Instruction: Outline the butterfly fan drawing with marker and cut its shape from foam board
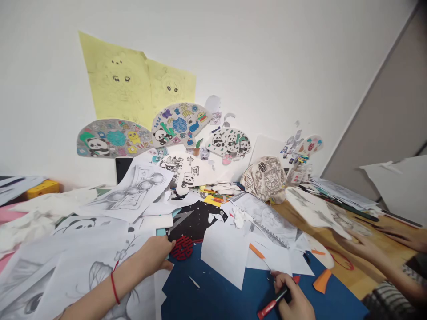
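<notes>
My left hand [156,254], with a red string on its wrist, reaches over the drawings. Its fingertips are at the edge of a round red paper cut-out [182,248], and whether they grip it is hard to tell. My right hand [292,295] is closed around a red and black pen-like tool [274,305] near the front edge of the blue mat [213,293]. A white sheet [225,253] lies between my hands. An orange strip [256,251] rests just beyond my right hand.
Pencil drawings [133,191] cover the left side. Decorated fans [115,138] stand against the wall. An orange scrap [322,281] lies right of my right hand. At the right, another person's hands [362,246] are over the wooden table [353,266], one at a white fan.
</notes>
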Demonstrator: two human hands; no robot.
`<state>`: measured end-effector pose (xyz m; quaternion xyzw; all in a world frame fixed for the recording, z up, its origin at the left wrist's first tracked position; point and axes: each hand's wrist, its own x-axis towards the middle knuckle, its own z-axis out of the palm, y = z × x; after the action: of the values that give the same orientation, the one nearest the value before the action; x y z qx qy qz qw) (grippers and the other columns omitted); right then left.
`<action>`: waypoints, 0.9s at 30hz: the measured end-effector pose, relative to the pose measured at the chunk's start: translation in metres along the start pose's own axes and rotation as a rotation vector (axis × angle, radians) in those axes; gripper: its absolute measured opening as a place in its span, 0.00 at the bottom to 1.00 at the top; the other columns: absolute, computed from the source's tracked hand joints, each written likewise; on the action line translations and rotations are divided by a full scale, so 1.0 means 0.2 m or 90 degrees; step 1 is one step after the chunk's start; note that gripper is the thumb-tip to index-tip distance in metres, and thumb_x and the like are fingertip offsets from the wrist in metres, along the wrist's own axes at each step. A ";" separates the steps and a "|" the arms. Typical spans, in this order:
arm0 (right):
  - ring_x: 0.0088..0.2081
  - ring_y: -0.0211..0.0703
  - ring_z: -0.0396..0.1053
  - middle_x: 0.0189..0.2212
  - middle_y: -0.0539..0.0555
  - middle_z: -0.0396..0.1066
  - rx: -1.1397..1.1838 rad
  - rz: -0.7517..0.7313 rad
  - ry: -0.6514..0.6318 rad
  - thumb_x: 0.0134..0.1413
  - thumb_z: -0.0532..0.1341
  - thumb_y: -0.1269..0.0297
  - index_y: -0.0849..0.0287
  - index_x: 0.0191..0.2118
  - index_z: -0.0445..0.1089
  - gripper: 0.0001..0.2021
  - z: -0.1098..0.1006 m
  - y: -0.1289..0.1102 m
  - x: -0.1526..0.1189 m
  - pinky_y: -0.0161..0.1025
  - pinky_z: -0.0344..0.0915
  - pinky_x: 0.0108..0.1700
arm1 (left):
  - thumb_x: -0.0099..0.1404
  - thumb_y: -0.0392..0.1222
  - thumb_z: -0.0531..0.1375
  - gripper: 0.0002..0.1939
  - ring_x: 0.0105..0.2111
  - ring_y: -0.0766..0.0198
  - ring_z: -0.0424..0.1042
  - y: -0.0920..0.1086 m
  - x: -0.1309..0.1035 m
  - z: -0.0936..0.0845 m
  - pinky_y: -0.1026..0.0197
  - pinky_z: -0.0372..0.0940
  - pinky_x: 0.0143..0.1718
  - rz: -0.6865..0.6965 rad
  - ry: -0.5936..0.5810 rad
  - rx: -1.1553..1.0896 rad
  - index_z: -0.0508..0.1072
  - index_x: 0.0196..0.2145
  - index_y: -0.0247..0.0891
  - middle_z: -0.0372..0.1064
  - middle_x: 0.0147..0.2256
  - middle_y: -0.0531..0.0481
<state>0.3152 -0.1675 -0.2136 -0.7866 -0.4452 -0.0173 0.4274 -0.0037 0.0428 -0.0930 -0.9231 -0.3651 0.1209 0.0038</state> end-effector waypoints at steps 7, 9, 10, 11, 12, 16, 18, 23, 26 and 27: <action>0.43 0.46 0.72 0.41 0.54 0.73 0.013 -0.027 -0.063 0.49 0.53 0.60 0.54 0.28 0.64 0.06 0.01 0.06 0.02 0.35 0.67 0.41 | 0.57 0.46 0.64 0.25 0.39 0.41 0.73 0.00 -0.01 -0.01 0.49 0.67 0.38 0.007 0.005 0.007 0.70 0.50 0.31 0.72 0.40 0.33; 0.42 0.47 0.72 0.40 0.54 0.73 -0.001 -0.020 -0.057 0.49 0.54 0.59 0.54 0.28 0.64 0.06 0.01 0.05 0.02 0.36 0.67 0.40 | 0.57 0.45 0.64 0.25 0.39 0.41 0.73 0.00 -0.01 -0.01 0.49 0.67 0.38 0.010 0.007 0.008 0.69 0.51 0.32 0.72 0.40 0.33; 0.41 0.47 0.72 0.40 0.55 0.73 -0.011 -0.017 -0.051 0.49 0.54 0.59 0.54 0.29 0.64 0.06 0.01 0.04 0.01 0.36 0.67 0.39 | 0.57 0.45 0.64 0.26 0.39 0.40 0.73 0.00 -0.01 -0.01 0.48 0.67 0.38 0.012 0.008 0.007 0.69 0.52 0.32 0.71 0.41 0.32; 0.40 0.47 0.72 0.39 0.55 0.73 -0.019 -0.017 -0.046 0.48 0.54 0.60 0.54 0.29 0.64 0.06 0.01 0.04 0.01 0.36 0.67 0.38 | 0.57 0.44 0.64 0.26 0.40 0.40 0.73 0.00 -0.01 -0.01 0.48 0.67 0.38 0.013 0.009 0.007 0.69 0.52 0.32 0.71 0.41 0.32; 0.39 0.47 0.72 0.39 0.55 0.73 -0.023 -0.020 -0.041 0.48 0.54 0.60 0.54 0.29 0.64 0.05 0.01 0.04 0.01 0.36 0.67 0.37 | 0.57 0.44 0.65 0.27 0.40 0.40 0.73 0.00 -0.01 -0.01 0.47 0.67 0.38 0.013 0.010 0.005 0.69 0.52 0.32 0.71 0.41 0.32; 0.35 0.45 0.72 0.33 0.54 0.72 -0.025 -0.043 -0.039 0.46 0.54 0.63 0.55 0.29 0.64 0.04 0.01 0.04 0.01 0.35 0.66 0.35 | 0.56 0.44 0.65 0.27 0.39 0.39 0.73 0.00 -0.01 -0.01 0.46 0.68 0.37 0.012 0.017 -0.001 0.69 0.52 0.32 0.72 0.40 0.32; 0.33 0.44 0.71 0.30 0.52 0.71 -0.030 -0.042 -0.049 0.45 0.54 0.64 0.54 0.30 0.64 0.04 0.01 0.02 0.01 0.34 0.65 0.34 | 0.56 0.44 0.66 0.26 0.39 0.39 0.73 0.00 -0.02 -0.02 0.47 0.68 0.37 0.015 0.019 -0.005 0.70 0.51 0.33 0.72 0.40 0.33; 0.34 0.43 0.69 0.31 0.51 0.71 0.008 -0.026 -0.023 0.47 0.51 0.63 0.54 0.29 0.62 0.05 0.00 -0.08 -0.02 0.35 0.61 0.36 | 0.56 0.44 0.65 0.25 0.38 0.40 0.74 0.00 -0.01 -0.01 0.47 0.68 0.37 0.020 0.023 -0.004 0.71 0.50 0.33 0.72 0.40 0.34; 0.32 0.42 0.68 0.29 0.49 0.70 0.020 -0.008 0.004 0.48 0.50 0.61 0.54 0.27 0.61 0.06 0.00 -0.15 -0.04 0.35 0.60 0.36 | 0.56 0.45 0.65 0.26 0.38 0.40 0.73 0.00 0.00 0.00 0.47 0.68 0.37 0.021 0.023 -0.007 0.70 0.51 0.33 0.72 0.40 0.34; 0.31 0.42 0.67 0.28 0.49 0.70 0.013 0.003 0.011 0.48 0.50 0.60 0.54 0.27 0.61 0.06 -0.01 -0.17 -0.05 0.34 0.60 0.35 | 0.56 0.45 0.65 0.26 0.39 0.40 0.73 -0.01 0.00 0.01 0.46 0.68 0.37 0.021 0.022 -0.007 0.70 0.51 0.34 0.72 0.40 0.34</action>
<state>0.2861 -0.1667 -0.1946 -0.7829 -0.4401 -0.0184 0.4395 -0.0049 0.0433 -0.0939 -0.9309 -0.3504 0.1032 0.0029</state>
